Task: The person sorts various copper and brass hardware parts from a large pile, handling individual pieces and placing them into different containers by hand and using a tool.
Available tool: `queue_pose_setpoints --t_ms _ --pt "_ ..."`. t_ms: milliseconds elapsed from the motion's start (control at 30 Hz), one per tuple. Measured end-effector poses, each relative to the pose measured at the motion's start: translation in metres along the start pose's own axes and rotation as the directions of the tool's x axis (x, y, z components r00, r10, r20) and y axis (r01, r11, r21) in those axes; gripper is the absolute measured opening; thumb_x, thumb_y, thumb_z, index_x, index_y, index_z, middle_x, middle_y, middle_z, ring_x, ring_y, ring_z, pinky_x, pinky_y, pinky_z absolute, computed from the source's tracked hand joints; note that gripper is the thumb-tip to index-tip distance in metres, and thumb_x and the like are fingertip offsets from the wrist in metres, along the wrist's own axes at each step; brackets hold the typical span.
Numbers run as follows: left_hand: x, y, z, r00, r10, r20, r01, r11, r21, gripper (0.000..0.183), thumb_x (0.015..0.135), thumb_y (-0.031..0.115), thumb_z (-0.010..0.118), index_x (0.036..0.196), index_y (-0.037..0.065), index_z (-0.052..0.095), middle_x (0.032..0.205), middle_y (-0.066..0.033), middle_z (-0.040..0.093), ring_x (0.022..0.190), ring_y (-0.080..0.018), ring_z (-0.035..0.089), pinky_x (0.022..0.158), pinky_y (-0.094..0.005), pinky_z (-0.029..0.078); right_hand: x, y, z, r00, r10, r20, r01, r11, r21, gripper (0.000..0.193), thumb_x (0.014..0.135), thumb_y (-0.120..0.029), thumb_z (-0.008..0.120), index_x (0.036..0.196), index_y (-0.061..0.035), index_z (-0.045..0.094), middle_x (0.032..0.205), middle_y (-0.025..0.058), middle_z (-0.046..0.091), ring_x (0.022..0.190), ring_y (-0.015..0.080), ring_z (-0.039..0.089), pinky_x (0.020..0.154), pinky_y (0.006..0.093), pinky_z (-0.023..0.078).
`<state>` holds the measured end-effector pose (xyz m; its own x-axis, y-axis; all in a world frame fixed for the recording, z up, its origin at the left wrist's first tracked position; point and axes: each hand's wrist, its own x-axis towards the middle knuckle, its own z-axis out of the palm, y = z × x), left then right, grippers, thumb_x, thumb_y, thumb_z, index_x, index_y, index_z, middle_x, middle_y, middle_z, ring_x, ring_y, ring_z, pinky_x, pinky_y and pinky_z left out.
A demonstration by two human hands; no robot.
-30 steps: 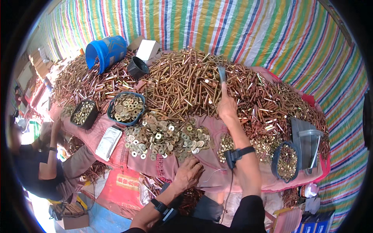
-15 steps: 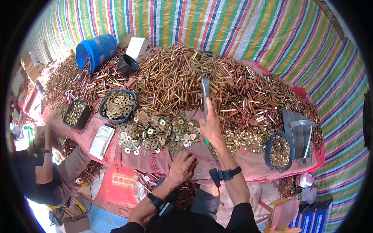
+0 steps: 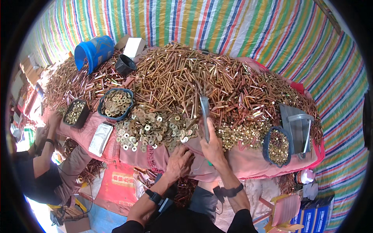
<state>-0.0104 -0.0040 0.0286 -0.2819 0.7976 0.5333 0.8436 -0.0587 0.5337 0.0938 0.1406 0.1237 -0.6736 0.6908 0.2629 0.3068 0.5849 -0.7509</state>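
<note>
My right hand (image 3: 213,150) is wrapped round a small hand rake (image 3: 205,112) with a grey shank, its thin prongs among the long copper-coloured bolts (image 3: 175,73) heaped on the table. A bit of green shows below the fist. My left hand (image 3: 179,161) rests with curled fingers on the pink cloth (image 3: 136,157), at the near edge of a pile of flat washers (image 3: 155,130); whatever its fingers may hold is hidden. Small brass-coloured nuts (image 3: 241,136) lie right of my right hand.
A blue tub of washers (image 3: 115,104) and a dark tub of nuts (image 3: 75,113) stand left; another nut tub (image 3: 278,145) sits right beside a grey scoop (image 3: 295,128). A blue bucket (image 3: 93,54) lies at the back. A co-worker (image 3: 39,167) sits left.
My right hand has drawn the rake back toward me, its prongs now nearer the front of the bolt heap. My left hand stays by the washers. The co-worker's arms have moved slightly.
</note>
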Motion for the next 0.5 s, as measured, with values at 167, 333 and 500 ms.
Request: queue_pose_setpoints --t_ms 167,333,500 --pt "0.001 -0.003 0.002 1.0 0.021 0.0 -0.021 1.0 0.006 0.022 0.09 0.01 0.073 0.11 0.004 0.068 0.117 -0.0161 0.061 0.109 -0.0381 0.058 0.097 -0.0455 0.049 0.021 -0.019 -0.027 0.997 -0.017 -0.076 0.016 1.0 -0.016 0.089 0.094 -0.001 0.058 0.171 -0.0226 0.021 0.081 0.0253 0.068 0.067 0.0411 0.07 0.065 0.0518 0.056" --pt "0.001 -0.003 0.002 1.0 0.011 -0.024 -0.011 1.0 0.004 0.023 0.089 0.011 0.074 0.111 0.004 0.067 0.116 -0.017 0.061 0.109 -0.0377 0.058 0.097 -0.0452 0.049 0.117 -0.019 -0.024 0.989 0.143 0.019 -0.136 0.967 -0.217 0.09 0.097 -0.004 0.057 0.173 -0.0288 0.014 0.083 0.0199 0.069 0.067 0.0327 0.069 0.061 0.0487 0.057" --pt "0.004 0.0 0.003 1.0 0.018 -0.009 -0.018 0.999 0.036 0.028 0.091 0.011 0.073 0.117 0.002 0.065 0.118 -0.0183 0.061 0.111 -0.0384 0.06 0.097 -0.0462 0.049 0.107 -0.007 0.009 0.923 0.362 0.131 -0.323 0.914 -0.246 0.093 0.099 -0.009 0.056 0.173 -0.032 0.006 0.09 0.021 0.07 0.069 0.0345 0.069 0.068 0.0477 0.06"
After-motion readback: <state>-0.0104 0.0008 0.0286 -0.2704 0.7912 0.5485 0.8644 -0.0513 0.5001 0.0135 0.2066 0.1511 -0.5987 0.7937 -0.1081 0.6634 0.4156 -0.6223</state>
